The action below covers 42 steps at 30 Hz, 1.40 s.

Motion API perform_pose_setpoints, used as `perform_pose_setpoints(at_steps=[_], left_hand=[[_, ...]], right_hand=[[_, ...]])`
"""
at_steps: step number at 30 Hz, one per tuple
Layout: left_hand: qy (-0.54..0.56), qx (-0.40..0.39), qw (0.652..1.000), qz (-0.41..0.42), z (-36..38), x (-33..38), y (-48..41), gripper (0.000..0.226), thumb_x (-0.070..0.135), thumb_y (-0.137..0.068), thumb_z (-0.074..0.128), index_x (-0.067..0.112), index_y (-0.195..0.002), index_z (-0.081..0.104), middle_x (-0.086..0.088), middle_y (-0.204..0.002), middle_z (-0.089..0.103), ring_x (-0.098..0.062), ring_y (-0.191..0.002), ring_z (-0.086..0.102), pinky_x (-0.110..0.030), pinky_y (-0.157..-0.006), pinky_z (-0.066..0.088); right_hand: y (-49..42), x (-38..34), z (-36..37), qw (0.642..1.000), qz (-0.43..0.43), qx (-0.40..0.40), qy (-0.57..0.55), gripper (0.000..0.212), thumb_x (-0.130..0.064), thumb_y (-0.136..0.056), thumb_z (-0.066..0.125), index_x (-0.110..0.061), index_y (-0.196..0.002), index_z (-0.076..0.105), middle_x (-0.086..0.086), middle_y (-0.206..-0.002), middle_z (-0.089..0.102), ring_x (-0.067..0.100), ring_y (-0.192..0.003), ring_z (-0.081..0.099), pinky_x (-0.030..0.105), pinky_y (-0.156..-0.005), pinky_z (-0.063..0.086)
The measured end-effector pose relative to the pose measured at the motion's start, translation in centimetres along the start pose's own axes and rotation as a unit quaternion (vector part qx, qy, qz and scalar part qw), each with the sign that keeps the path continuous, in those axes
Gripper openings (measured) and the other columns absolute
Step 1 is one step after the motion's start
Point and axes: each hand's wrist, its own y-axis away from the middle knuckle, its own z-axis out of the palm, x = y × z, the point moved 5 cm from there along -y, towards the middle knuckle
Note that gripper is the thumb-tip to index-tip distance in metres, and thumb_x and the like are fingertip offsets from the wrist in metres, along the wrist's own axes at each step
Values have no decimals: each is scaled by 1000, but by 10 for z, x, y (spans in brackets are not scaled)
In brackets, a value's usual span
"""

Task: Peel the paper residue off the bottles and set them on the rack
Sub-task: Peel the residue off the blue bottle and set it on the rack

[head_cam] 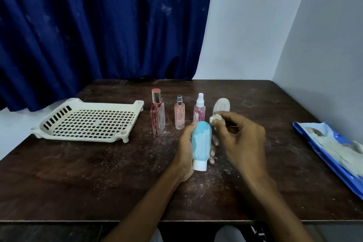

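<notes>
While the left hand (185, 151) grips the blue bottle (202, 141) at the centre of the frame, with its white cap (200, 165) pointing toward the camera, the right hand (242, 139) pinches a pale paper wad (215, 119) between thumb and fingertips just above the bottle's far end. Whitish streaks of residue show on the blue body. Behind the hands, a red bottle (157, 116), a peach bottle (179, 116) and a pink sprayer (200, 110) stand upright in a row on the table (98, 173). A white bottle (222, 104) sits behind the right fingertips; it is partly hidden and perhaps leaning. The rack (78, 136) lies at middle left, just beside the red bottle. A blue pouch (322, 135) bearing paper scraps lies at the right edge. A curtain (88, 25) fills the upper left.
</notes>
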Motion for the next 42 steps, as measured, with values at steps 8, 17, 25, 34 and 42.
perform_pose_setpoints(at_steps=[8, 17, 25, 34, 42], left_hand=[[-48, 47, 997, 26, -9, -5, -5, 54, 53, -85, 43, 2, -81, 61, -18, -62, 55, -25, -45, 50, -27, -42, 43], [-71, 122, 990, 29, -15, -5, -7, 40, 38, -103, 36, 7, -98, 60, -8, -66, 64, -20, -51, 60, -28, -43, 48], [-62, 171, 983, 17, -23, -10, -12, 69, 58, -82, 44, 0, -118, 57, -29, -90, 62, -34, -69, 63, -38, -55, 56], [-32, 134, 990, -1, -24, -17, -16, 41, 45, -98, 43, 11, -98, 66, -10, -83, 66, -18, -70, 63, -28, -60, 51], [48, 104, 993, -33, -24, -17, -18, 47, 44, -100, 37, 9, -92, 68, -8, -80, 70, -19, -73, 65, -33, -70, 50]], right_hand=[[-4, -9, 17, 990, -93, -48, 90, 13, -9, -89, 69, -12, -99, 76, 4, -86, 71, 14, -74, 64, 35, -71, 56], [0, -7, 19, 992, -75, -77, 69, 9, -16, -92, 67, -17, -92, 75, -4, -77, 68, 6, -59, 60, 33, -61, 55], [2, 2, 10, 995, -41, -55, 77, 13, -16, -90, 68, -19, -99, 77, -3, -82, 73, 6, -67, 65, 29, -66, 55], [16, 6, 13, 994, -71, -56, 58, 16, -11, -87, 73, -17, -101, 78, -5, -90, 74, 6, -75, 65, 26, -73, 54], [28, 3, 20, 992, -103, -47, 58, 18, -6, -84, 73, -14, -100, 77, -2, -98, 75, 12, -85, 68, 34, -76, 57]])
